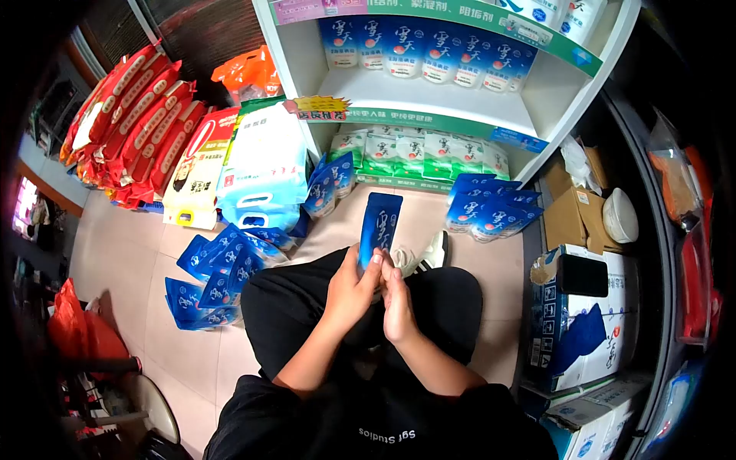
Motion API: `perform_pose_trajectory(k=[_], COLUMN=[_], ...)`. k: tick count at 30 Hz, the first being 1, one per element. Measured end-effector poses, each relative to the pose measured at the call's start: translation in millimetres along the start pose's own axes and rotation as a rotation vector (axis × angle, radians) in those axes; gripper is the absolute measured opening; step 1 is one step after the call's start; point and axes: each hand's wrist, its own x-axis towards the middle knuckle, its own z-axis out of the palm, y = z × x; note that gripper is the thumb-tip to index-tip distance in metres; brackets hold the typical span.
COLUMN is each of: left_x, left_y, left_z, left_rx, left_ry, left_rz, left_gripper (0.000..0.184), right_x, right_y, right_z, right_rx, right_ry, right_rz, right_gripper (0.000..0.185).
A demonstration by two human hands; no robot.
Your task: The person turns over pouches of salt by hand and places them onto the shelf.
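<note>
A blue salt pouch (379, 222) with white lettering stands upright between my hands, above my crossed legs. My left hand (353, 291) is closed on its lower left side, thumb across the front. From the right, my right hand (395, 303) presses against the lower edge, its fingers close to the left thumb. The hands hide the pouch's bottom. Similar blue pouches (207, 276) stand grouped on the floor at my left, and more blue pouches (491, 207) stand at the right before the shelf.
A white shelf unit (429, 96) ahead holds blue-and-white pouches (437, 54) above and green-and-white bags (414, 153) below. Red packs (138, 115) and large bags (261, 165) are stacked at left. Cartons (583, 322) with a phone (583, 276) on top stand at right.
</note>
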Motion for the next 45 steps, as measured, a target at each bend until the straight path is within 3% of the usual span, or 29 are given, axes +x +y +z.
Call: perform_pose_trajectory(k=[3,5,7,10,13,19,23,25,27,28,30,33,34,35,37,39,42,45], left_x=[10,15,29,32,41,83,127,154,182,204,221,267,279,296,334,357,396,432], left_y=[-10,-8,-27,-6,4,34,60,72,88,91,120,141,146,148,145,149,140,124], left_z=[-4,-12,-9,-26,-31,-30,-29,-30,-38,-46,-57,-73,-72,-72,-75,-77,-73,-69], left_rx=[-0.073,-0.42,-0.673,-0.818,-0.886,-0.777,-0.757,-0.755,-0.639,-0.391,-0.271,0.038,-0.067,-0.037,0.066,0.247,0.212,0.066], left_ry=[0.029,-0.011,0.066,0.015,-0.03,-0.107,-0.18,-0.225,-0.275,-0.22,-0.204,-0.279,-0.173,-0.145,-0.096,-0.023,-0.02,-0.016], left_rz=[-0.037,-0.182,0.014,-0.073,-0.002,0.198,0.089,0.142,0.126,0.001,-0.053,0.101,0.004,0.036,0.052,0.055,0.002,0.034], left_gripper=[0.034,0.033,0.033,0.033,0.034,0.043,0.04,0.035,0.033,0.032,0.028,0.028,0.031,0.034,0.031,0.03,0.027,0.028], right_x=[5,10,20,49,74,120,166,189,215,225,253,303,318,332,357,387,437,465], right_y=[-18,-42,-41,-42,-59,-102,-121,-132,-142,-148,-154,-151,-152,-153,-157,-150,-130,-115], right_z=[4,6,-4,-25,-31,-26,-36,-38,-40,-36,-34,-33,-31,-27,-18,-18,-21,-22], right_rx=[-0.069,-0.033,-0.013,-0.234,-0.322,-0.331,-0.411,-0.441,-0.504,-0.52,-0.542,-0.594,-0.653,-0.712,-0.84,-0.943,-1.094,-1.177], right_ry=[-0.051,-0.12,-0.024,0.047,-0.106,-0.241,-0.233,-0.202,-0.223,-0.187,-0.201,-0.193,-0.184,-0.177,-0.082,-0.02,0.094,0.117], right_rz=[-0.045,0.006,-0.041,-0.195,-0.003,-0.065,-0.09,-0.076,-0.049,-0.054,-0.094,-0.208,-0.246,-0.282,-0.266,-0.328,-0.47,-0.405], right_gripper=[0.049,0.059,0.046,0.04,0.039,0.033,0.028,0.027,0.029,0.029,0.03,0.031,0.029,0.027,0.044,0.049,0.04,0.038])
